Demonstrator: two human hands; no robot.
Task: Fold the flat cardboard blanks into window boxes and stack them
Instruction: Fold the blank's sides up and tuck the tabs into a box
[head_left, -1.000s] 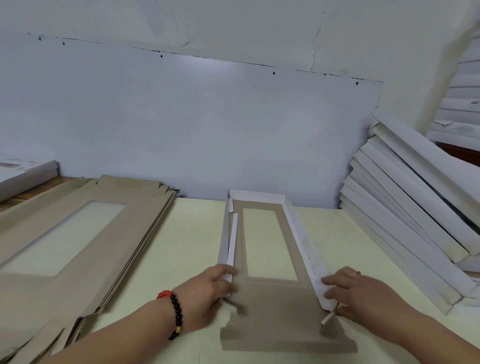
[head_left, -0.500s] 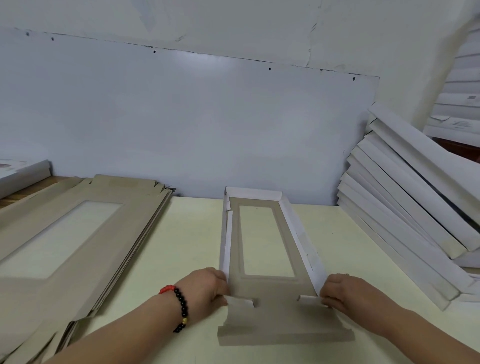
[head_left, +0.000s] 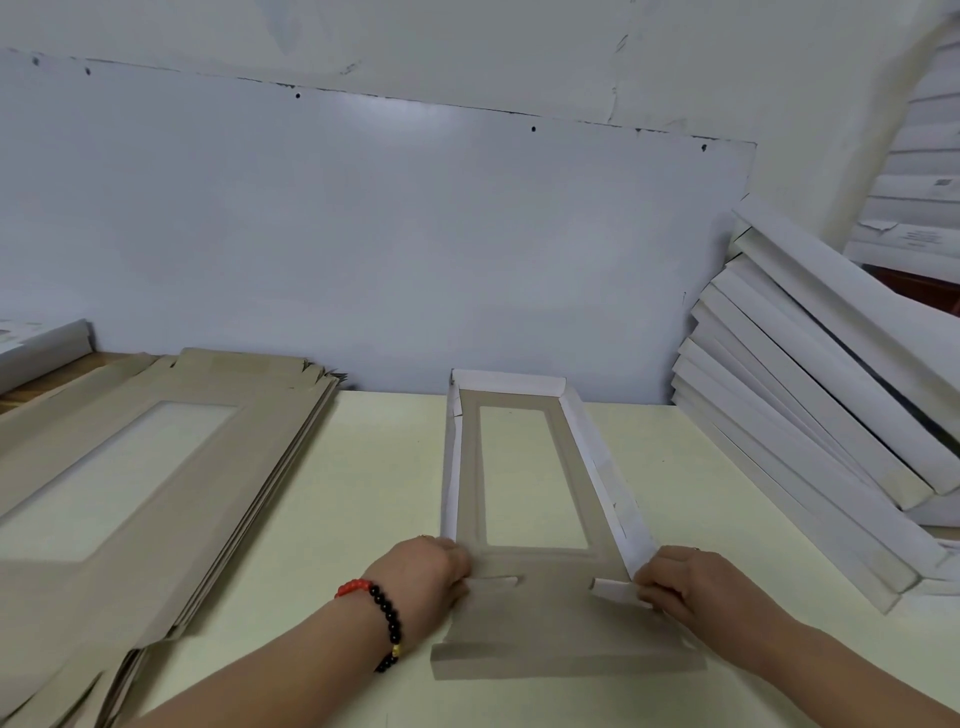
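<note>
A half-folded window box (head_left: 470, 467) lies lengthwise on the pale table (head_left: 379, 483), brown inside up, its far end and both long white walls raised. The near end flap (head_left: 566, 660) lies flat toward me. My left hand (head_left: 421, 577) grips the near end of the left wall and holds its small corner tab turned inward. At the near end of the right wall my right hand (head_left: 691, 587) pinches the white corner tab (head_left: 613, 590), also turned inward. A pile of flat brown blanks (head_left: 249, 441) with window cut-outs lies at the left.
A leaning stack of finished white boxes (head_left: 810, 415) fills the right side against the wall. More white boxes (head_left: 919, 208) are piled at the far right. A white box (head_left: 41, 338) sits at the far left. A pale board (head_left: 363, 234) backs the table.
Both hands slid to the near corners of the box and turned the two small corner tabs inward. The long side walls now stand more upright.
</note>
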